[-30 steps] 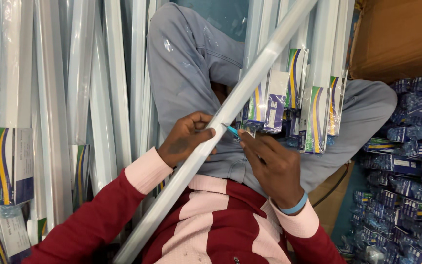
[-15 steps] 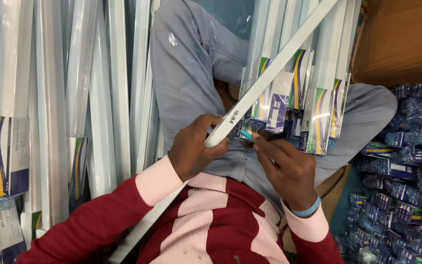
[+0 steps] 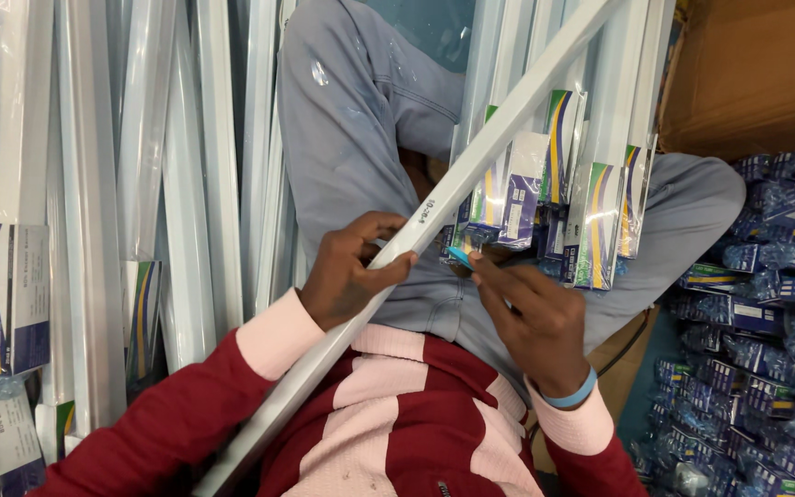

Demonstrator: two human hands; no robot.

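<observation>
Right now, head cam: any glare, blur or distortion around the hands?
Head view: even, soft light, no hard shadows. Sharp on the left hand, right hand and the tube they hold. Mild glare streaks on the plastic-wrapped tubes at left. Wide-angle bend shows at the frame edges. Blue packs at right look slightly soft.

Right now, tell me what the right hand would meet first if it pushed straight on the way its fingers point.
The right hand points up-left; its small blue pen would probably first meet the long white tube light, though depth is unclear.
</observation>
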